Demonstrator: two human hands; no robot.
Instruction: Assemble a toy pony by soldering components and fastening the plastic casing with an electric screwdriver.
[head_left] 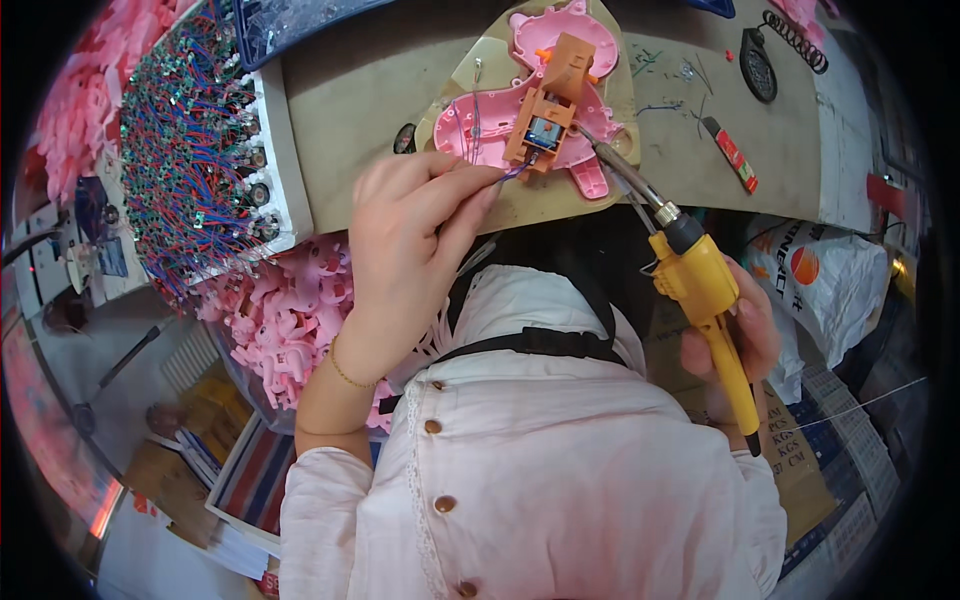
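Observation:
In front of me a pink plastic toy shell (470,125) lies hollow side up on a tan board (440,200). An orange-brown gearbox (570,65) with a small motor (544,132) sits in the shell. The fingertips of my left hand (420,215) are pinched on a thin purple wire (514,173) at the gearbox's lower end. My right hand (750,325) is closed round the handle of a yellow soldering iron (695,275). Its metal tip points up and left, beside the motor's right side; whether it touches anything I cannot tell. Thin wires (476,110) lie across the shell's left part.
At the left stands a white tray (280,140) heaped with wired circuit boards (190,160). Below it is a pile of pink toy parts (290,315). Wire scraps (660,107), a red tube-like packet (730,155) and a black oval piece (758,65) with a coiled cord lie to the right.

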